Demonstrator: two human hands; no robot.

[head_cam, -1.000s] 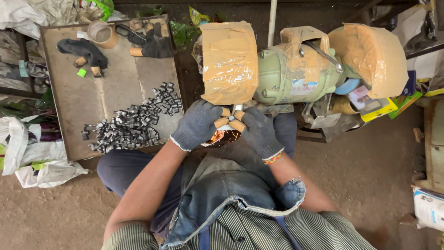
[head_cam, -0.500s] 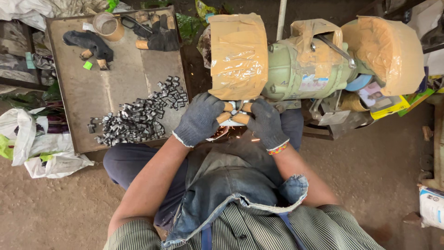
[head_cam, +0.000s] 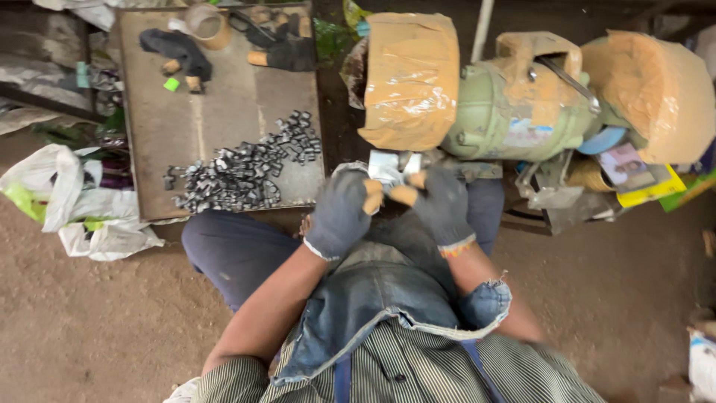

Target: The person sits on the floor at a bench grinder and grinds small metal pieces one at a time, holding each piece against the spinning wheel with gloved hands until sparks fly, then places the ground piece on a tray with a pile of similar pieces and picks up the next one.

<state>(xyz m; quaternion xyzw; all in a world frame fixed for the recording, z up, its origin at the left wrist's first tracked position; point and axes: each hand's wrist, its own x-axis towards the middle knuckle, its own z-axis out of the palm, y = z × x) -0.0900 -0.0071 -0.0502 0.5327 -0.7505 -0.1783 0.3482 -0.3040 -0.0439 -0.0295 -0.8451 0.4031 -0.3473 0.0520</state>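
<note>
Dirt floor (head_cam: pixel 89 328); both gloved hands (head_cam: pixel 391 198) pinch metal piece (head_cam: pixel 388 168) under grinder wheel (head_cam: pixel 410 78)

Pale label (head_cam: pixel 528 135) on green motor body; yellow-edged printed packet (head_cam: pixel 634 173) lying below right wheel cover.

A flat metal tray (head_cam: pixel 224 112) lies at upper left, carrying a heap of small dark metal pieces (head_cam: pixel 242 172), a pair of dark gloves (head_cam: pixel 179 52), a roll of tape (head_cam: pixel 205 22) and a small green block (head_cam: pixel 171 84). White plastic bags (head_cam: pixel 74 201) sit on the dirt floor (head_cam: pixel 89 328) just beside the tray. Colourful packets (head_cam: pixel 641 175) lie at right.
</note>
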